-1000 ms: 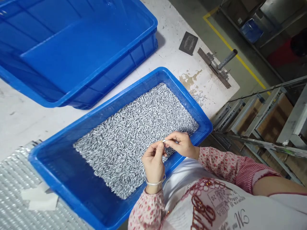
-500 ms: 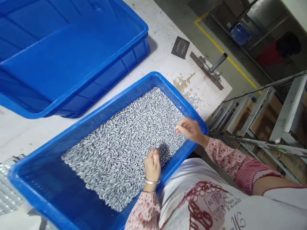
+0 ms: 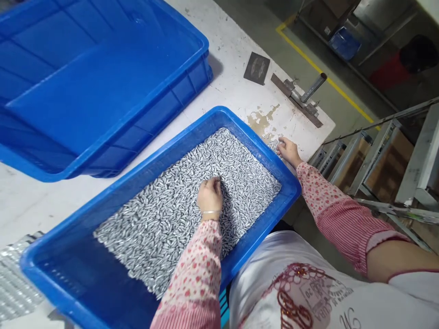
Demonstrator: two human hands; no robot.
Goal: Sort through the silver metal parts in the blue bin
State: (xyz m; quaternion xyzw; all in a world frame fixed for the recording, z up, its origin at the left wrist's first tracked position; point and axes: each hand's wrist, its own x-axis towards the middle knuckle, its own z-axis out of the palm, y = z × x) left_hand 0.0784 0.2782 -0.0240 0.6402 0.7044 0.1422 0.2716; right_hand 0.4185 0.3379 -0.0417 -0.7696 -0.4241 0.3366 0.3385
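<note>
Small silvery, spindle-shaped metal pieces (image 3: 178,205) lie in a thick layer across most of a blue plastic bin (image 3: 164,153). Over the middle of that layer is my left hand (image 3: 210,196), its fingers curled and pinched together. Whatever sits between those fingertips is too small to name. Beyond the bin's right rim, my right hand (image 3: 288,151) reaches down to the worktable, fingertips drawn together at a little scatter of the same pieces (image 3: 273,144). I cannot make out what it pinches.
A larger blue bin (image 3: 137,109) stands behind, on the white worktable (image 3: 229,98). Farther right are a dark square plate (image 3: 257,68) and a metal bar fixture with an upright tube (image 3: 297,98). Stacked silvery strips (image 3: 18,278) lie left; a metal rack (image 3: 387,169) stands right.
My right hand has gone from above the bin's near right corner outward over the rim to the scattered pieces. My left hand has moved farther in over the layer.
</note>
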